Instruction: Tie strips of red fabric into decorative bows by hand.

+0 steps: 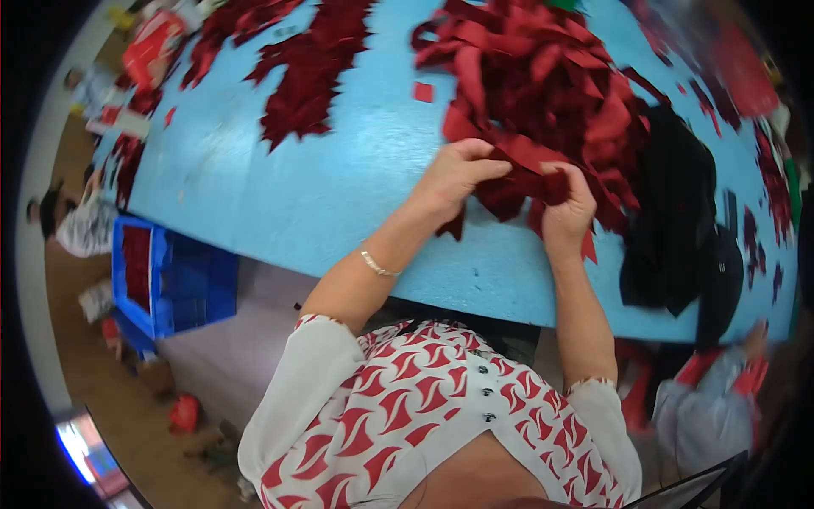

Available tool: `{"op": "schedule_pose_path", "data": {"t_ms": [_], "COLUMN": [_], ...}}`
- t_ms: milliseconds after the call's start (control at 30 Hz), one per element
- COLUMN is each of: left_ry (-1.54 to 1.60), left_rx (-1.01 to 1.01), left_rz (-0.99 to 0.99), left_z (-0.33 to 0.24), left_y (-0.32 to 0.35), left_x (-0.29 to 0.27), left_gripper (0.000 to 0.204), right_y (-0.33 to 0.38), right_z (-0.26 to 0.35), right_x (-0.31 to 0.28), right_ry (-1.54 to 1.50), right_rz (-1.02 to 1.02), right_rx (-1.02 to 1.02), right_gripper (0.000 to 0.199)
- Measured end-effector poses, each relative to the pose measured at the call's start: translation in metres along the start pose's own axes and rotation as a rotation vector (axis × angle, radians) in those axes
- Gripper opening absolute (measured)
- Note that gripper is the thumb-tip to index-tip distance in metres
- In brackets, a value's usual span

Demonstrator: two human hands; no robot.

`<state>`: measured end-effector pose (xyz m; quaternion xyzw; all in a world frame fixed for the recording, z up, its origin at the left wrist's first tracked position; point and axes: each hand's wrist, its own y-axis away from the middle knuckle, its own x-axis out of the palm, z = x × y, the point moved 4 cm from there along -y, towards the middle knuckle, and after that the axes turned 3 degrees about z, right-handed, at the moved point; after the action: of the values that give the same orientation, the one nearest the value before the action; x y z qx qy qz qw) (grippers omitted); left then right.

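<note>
Two bare hands at work above a light-blue table (373, 204), seen from the wearer's head. A red cloth strip (527, 154) is held between them, over the middle stretch of the table's near edge and set in from it. Its long axis runs from hand to hand, roughly along that near edge, sloping somewhat toward the edge at its right end; the cloth is folded, and its ends cannot be told from the pieces around it. The left hand (458, 176) pinches the strip's left part between thumb and bent fingers; a pale bracelet (378, 265) circles that forearm. The right hand (568, 208) is curled, its fingertips pinching the right part.

Directly beyond the hands lies a loose heap of red strips (547, 93) — its pieces pointing in many directions, some hanging toward the near edge. A small red square (423, 92) lies apart, just left of the heap. Farther left, a dark red stack (309, 89) with jagged sides has its long axis running from the far edge toward the near one. To the right of the heap, a black garment (670, 212) and a black cap (721, 284) lie near the table's near-right corner. A blue crate (199, 284) containing dark red material stands off the table — just beside its near-left corner.
</note>
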<state>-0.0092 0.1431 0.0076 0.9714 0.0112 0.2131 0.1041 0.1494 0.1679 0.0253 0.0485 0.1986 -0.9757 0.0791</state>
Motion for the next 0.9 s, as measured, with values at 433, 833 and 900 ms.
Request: {"op": "schedule_pose_path", "data": {"t_ms": [433, 833, 900], "left_ry": [0.210, -0.248, -0.238], "left_rx": [0.143, 0.667, 0.596], "left_rz": [-0.073, -0.213, -0.175], "left_z": [0.049, 0.031, 0.032], "left_y": [0.216, 0.275, 0.280], "left_x": [-0.002, -0.040, -0.046], "left_gripper": [0.025, 0.023, 0.023], "right_y": [0.179, 0.213, 0.220], "right_z": [0.060, 0.087, 0.087], "right_x": [0.025, 0.072, 0.078], "right_ry": [-0.161, -0.064, -0.025], "right_rz": [0.127, 0.139, 0.108], "right_rx": [-0.178, -0.129, -0.071], "right_gripper": [0.022, 0.019, 0.018]}}
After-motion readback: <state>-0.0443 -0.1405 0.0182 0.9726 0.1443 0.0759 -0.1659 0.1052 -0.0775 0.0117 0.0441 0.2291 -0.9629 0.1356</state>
